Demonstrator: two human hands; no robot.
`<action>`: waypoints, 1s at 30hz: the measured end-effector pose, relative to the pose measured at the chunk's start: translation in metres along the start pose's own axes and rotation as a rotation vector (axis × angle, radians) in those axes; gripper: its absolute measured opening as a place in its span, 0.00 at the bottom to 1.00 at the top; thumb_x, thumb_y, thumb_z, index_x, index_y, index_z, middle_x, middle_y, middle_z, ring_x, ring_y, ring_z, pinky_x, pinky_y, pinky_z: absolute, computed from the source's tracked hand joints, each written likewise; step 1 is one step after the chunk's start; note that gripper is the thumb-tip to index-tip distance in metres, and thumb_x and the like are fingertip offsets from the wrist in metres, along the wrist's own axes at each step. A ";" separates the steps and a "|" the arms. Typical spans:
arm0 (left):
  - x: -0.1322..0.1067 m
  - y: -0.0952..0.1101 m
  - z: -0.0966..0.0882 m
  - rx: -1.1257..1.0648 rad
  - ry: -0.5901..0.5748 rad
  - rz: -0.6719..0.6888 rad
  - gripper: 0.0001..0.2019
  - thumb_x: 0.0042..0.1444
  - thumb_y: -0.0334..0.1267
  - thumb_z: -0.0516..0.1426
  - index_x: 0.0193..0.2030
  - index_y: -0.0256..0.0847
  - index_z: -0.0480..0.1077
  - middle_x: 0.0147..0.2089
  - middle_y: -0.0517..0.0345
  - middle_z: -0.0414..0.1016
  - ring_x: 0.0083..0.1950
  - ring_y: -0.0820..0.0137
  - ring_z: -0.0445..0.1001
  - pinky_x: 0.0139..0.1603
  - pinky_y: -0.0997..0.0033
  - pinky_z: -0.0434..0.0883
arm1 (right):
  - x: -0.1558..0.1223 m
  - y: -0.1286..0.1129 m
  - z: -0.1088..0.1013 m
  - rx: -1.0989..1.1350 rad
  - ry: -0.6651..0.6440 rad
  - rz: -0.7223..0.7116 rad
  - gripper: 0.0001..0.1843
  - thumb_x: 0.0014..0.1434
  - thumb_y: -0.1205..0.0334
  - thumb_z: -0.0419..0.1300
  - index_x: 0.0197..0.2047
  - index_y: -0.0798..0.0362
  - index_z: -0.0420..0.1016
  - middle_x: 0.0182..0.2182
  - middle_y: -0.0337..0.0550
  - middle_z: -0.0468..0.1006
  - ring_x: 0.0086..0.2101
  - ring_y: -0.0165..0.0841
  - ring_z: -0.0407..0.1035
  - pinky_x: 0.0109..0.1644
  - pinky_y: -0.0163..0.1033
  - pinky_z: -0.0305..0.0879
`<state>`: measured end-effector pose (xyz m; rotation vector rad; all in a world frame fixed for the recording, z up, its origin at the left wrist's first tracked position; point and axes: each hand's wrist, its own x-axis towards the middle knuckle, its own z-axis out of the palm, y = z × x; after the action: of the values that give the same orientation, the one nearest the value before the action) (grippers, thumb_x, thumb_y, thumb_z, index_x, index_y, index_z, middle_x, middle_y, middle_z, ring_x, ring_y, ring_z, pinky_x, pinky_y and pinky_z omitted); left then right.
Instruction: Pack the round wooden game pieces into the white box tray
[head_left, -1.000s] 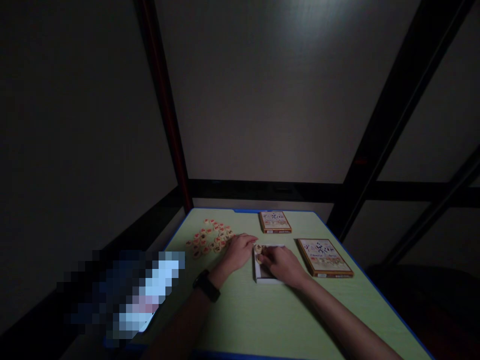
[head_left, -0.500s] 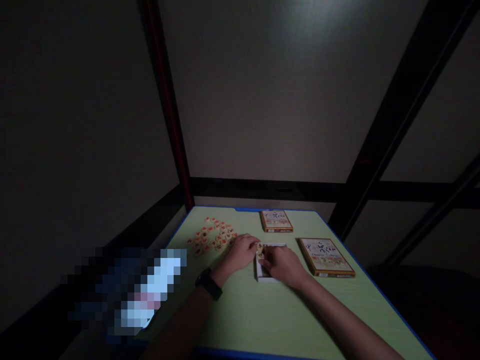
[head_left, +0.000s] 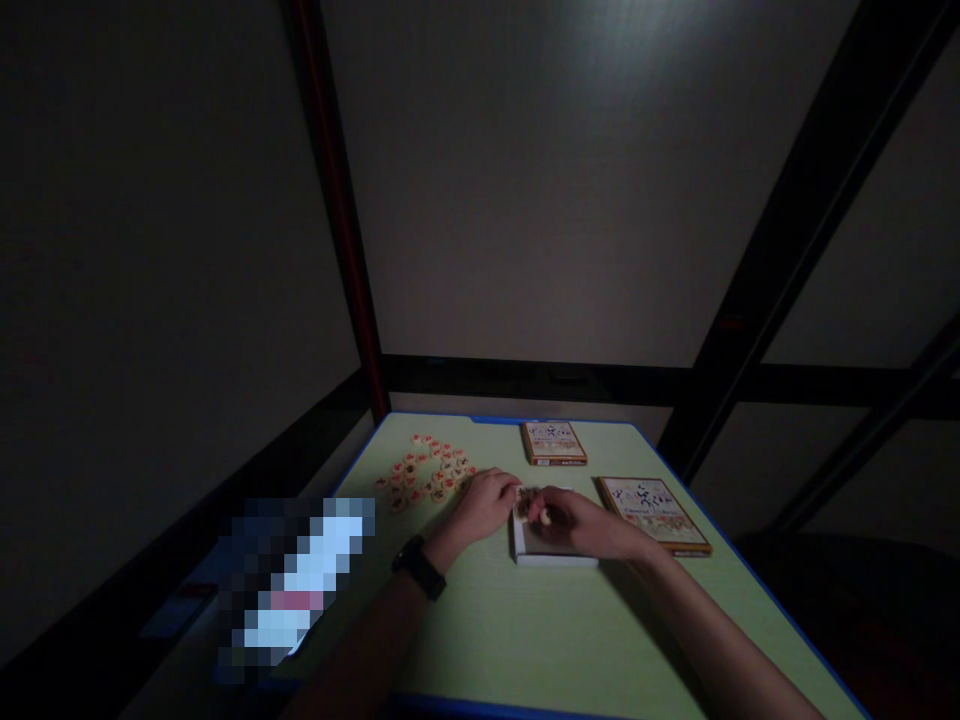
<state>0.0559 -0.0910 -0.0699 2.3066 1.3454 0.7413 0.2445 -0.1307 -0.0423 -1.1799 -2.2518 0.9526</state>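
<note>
A shallow white open box [head_left: 555,561] sits on the table in front of me, with a few round Chinese chess pieces [head_left: 523,493] in its back left corner. My left hand [head_left: 486,503], wearing a black watch, has its fingers curled together against the box's back left edge. Over the box, my right hand [head_left: 581,522] pinches a pale round chess piece [head_left: 545,517] between thumb and fingers. The right hand hides part of the box's inside. Left of my left hand lies a loose spread of chess pieces [head_left: 409,470], many with red characters.
Two printed Chinese chess boxes lie flat: one box [head_left: 553,443] at the back, another box [head_left: 652,512] right of my right hand. The green table [head_left: 480,640] has a blue edge. A bright pixelated patch [head_left: 311,570] covers the left side. Walls stand behind.
My right hand has lifted and turned slightly, moving a little right from the box's left side, with a piece now visible in its fingers. My left hand has hardly moved.
</note>
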 end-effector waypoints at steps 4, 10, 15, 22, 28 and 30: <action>0.000 -0.002 0.002 0.013 0.007 0.016 0.15 0.60 0.29 0.50 0.41 0.40 0.79 0.42 0.52 0.81 0.45 0.67 0.77 0.51 0.69 0.71 | 0.003 -0.001 0.005 -0.013 0.142 -0.061 0.14 0.52 0.72 0.57 0.43 0.54 0.73 0.38 0.43 0.78 0.37 0.34 0.70 0.42 0.36 0.63; 0.000 -0.004 0.002 0.042 0.014 0.043 0.15 0.60 0.29 0.49 0.40 0.40 0.78 0.40 0.53 0.81 0.43 0.68 0.76 0.50 0.70 0.71 | 0.004 -0.001 0.010 -0.243 0.265 -0.131 0.07 0.60 0.66 0.58 0.42 0.53 0.74 0.42 0.48 0.75 0.39 0.36 0.71 0.45 0.39 0.66; 0.000 -0.002 0.001 0.053 -0.006 0.022 0.15 0.60 0.29 0.49 0.42 0.40 0.78 0.43 0.52 0.81 0.46 0.67 0.77 0.52 0.69 0.70 | 0.002 0.002 0.012 -0.514 0.212 -0.083 0.13 0.64 0.64 0.56 0.50 0.50 0.76 0.45 0.47 0.71 0.37 0.34 0.71 0.43 0.37 0.65; 0.000 -0.006 0.005 0.016 0.013 0.030 0.15 0.62 0.31 0.49 0.42 0.41 0.79 0.43 0.53 0.81 0.47 0.67 0.77 0.53 0.69 0.71 | 0.007 0.002 0.021 -0.639 0.119 -0.017 0.14 0.66 0.60 0.56 0.52 0.48 0.77 0.42 0.46 0.77 0.41 0.37 0.73 0.43 0.36 0.65; 0.000 -0.006 0.004 0.014 0.014 0.028 0.15 0.62 0.31 0.49 0.43 0.41 0.78 0.43 0.54 0.81 0.47 0.67 0.77 0.54 0.69 0.71 | 0.009 0.004 0.024 -0.604 0.135 0.019 0.18 0.65 0.61 0.55 0.57 0.48 0.74 0.44 0.46 0.80 0.44 0.38 0.74 0.45 0.37 0.65; 0.000 -0.004 0.003 0.015 0.014 0.021 0.15 0.62 0.31 0.49 0.43 0.41 0.78 0.44 0.54 0.81 0.47 0.67 0.77 0.54 0.69 0.71 | 0.009 0.006 0.024 -0.588 0.144 0.025 0.19 0.64 0.62 0.55 0.58 0.48 0.73 0.45 0.46 0.80 0.45 0.39 0.74 0.46 0.37 0.64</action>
<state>0.0547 -0.0894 -0.0748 2.3348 1.3386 0.7582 0.2271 -0.1298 -0.0623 -1.4538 -2.4741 0.1883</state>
